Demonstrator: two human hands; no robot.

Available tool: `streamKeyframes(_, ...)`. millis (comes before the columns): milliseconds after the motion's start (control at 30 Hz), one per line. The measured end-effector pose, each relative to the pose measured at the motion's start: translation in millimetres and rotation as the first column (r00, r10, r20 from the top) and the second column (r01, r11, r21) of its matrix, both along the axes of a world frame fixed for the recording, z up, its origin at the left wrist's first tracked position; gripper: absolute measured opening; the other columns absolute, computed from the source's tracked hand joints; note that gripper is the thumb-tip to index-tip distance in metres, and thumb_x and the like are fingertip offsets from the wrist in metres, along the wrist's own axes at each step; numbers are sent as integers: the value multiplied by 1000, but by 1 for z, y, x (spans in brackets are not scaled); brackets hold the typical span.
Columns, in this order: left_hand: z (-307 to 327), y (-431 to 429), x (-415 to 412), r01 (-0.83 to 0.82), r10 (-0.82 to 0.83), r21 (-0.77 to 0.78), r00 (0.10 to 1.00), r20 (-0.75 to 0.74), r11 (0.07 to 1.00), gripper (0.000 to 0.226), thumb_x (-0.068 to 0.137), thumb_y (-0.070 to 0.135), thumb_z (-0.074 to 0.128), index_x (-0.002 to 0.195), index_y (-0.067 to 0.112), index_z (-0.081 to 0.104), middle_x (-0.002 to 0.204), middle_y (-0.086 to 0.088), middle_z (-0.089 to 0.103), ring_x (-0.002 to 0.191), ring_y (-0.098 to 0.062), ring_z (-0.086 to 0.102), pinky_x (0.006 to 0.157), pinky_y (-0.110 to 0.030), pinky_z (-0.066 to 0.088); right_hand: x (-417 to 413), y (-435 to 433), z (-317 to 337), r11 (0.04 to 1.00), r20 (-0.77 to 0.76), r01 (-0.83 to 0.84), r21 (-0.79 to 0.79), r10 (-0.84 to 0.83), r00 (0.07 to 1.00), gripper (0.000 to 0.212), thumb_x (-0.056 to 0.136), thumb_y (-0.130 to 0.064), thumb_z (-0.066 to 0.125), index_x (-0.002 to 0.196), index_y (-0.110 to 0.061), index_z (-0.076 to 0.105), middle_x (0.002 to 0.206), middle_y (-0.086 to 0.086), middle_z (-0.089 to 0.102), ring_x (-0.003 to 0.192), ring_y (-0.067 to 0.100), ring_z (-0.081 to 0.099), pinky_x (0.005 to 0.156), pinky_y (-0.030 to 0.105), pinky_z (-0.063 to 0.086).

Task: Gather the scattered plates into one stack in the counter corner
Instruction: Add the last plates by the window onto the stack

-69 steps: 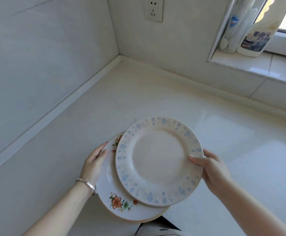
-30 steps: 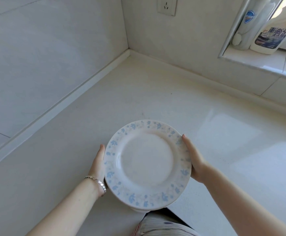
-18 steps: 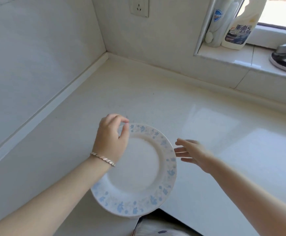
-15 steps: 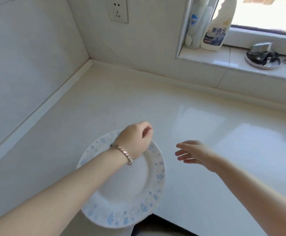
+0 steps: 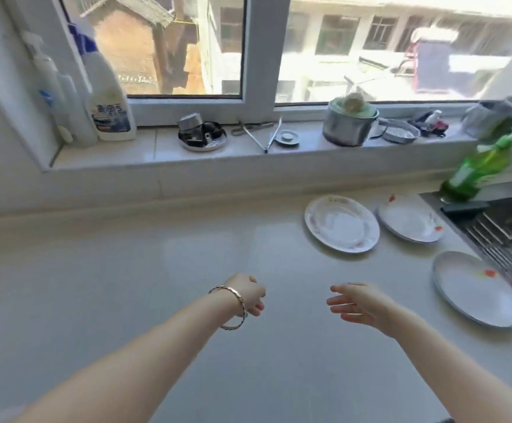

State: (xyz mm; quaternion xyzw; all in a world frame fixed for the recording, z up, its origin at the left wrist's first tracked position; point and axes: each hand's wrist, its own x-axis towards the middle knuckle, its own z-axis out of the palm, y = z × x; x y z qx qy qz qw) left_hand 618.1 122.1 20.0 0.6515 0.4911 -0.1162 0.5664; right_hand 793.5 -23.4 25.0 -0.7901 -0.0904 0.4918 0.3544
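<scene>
Pale stone counter (image 5: 126,285), sunlit, ran under a window with a tiled sill (image 5: 157,154). Head view, the only one.

Sill, left to right: pump bottle (image 5: 45,77); white cleaner bottle (image 5: 110,108); round metal dish (image 5: 202,137); tongs (image 5: 264,132); steel pot (image 5: 347,126). A green bottle (image 5: 477,169) stood at far right beside the sink rack (image 5: 498,236); both were blurred.

Task items: three plates lay flat and apart on the right of the counter.
- Pink-trimmed plate (image 5: 341,223): far, nearest the middle.
- Red-flecked plate (image 5: 410,217): far, just right of it.
- Nearest plate (image 5: 477,293): near right, by the rack. Its rim looked doubled, possibly from blur.

No corner stack was in frame.

Hands: both hung over bare counter, near centre and well short of any plate.
- Left hand (image 5: 247,293), with a bracelet (image 5: 233,306) at the wrist: fingers loosely curled, holding nothing.
- Right hand (image 5: 357,302): fingers spread and nearly straight, empty.

Step, as judged: a reach toward the loose plates, collection not yet begun. The next move called for travelling right. A thumb over a rim with fingers beneath would lift one plate. The others would then be nested on it, kept level, for the carry to the corner on the left.
</scene>
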Motion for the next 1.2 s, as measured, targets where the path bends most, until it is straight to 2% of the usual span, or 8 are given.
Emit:
streamKeyframes(367,-56,-57,236,-424,466,-331,883,57,843,29,99,9,24,91,5,52,93,-13,54,79,-17,66,68,-22,48,208,-118,-54,875,-219,478,-77,-483,848,22,96,-19,44,110,-5,52,93,12,63,80,20,59,68,28,44)
streamKeyframes(467,-65,-45,272,-729,978,-671,208,-29,136,54,92,6,35,144,-2,23,154,-12,27,143,-23,27,112,-34,27,242,-138,-69,781,-278,607,-145,-621,733,29,98,-28,36,106,-4,52,83,9,60,74,20,55,65,29,41)
streamKeyframes(500,-66,-40,278,-743,895,-524,438,91,417,60,88,2,39,145,-1,22,154,-12,27,143,-25,28,113,-35,26,250,-145,-73,758,-286,628,-178,-650,704,34,98,-31,34,101,-3,54,81,9,61,73,21,56,64,29,41)
streamKeyframes(667,-76,-25,310,-790,889,-453,457,14,413,41,97,17,45,136,8,43,119,-5,62,92,-19,64,63,-21,56,264,-165,-89,683,-329,681,-264,-727,602,43,97,-32,35,75,-4,59,55,12,68,70,25,58,60,30,45)
streamKeyframes(800,-76,-22,318,-808,883,-393,469,23,439,37,97,9,43,134,10,46,121,-4,63,99,-16,64,88,-30,49,265,-169,-95,658,-356,694,-293,-749,559,43,97,-35,37,73,-5,55,80,16,61,69,26,58,57,31,47)
streamKeyframes(967,-57,-23,307,-814,862,-302,504,62,497,27,94,5,45,118,5,57,105,-8,65,79,-15,64,67,-30,54,260,-179,-101,594,-401,749,-294,-788,467,39,96,-37,41,89,0,52,84,18,59,51,30,66,33,25,50)
streamKeyframes(1067,-45,-30,283,-800,856,-325,514,61,504,33,94,1,46,127,2,51,101,-9,73,77,-15,64,85,-36,48,260,-176,-108,430,-420,896,-113,-838,349,21,97,-14,41,113,-3,49,96,17,57,83,36,63,72,34,55)
streamKeyframes(1200,-29,-44,236,-776,825,-322,565,31,543,18,95,3,46,79,7,54,47,-1,66,45,-12,61,93,-35,44,256,-168,-103,321,-396,946,37,-865,309,29,93,10,37,118,-1,47,96,15,56,102,36,51,91,45,44)
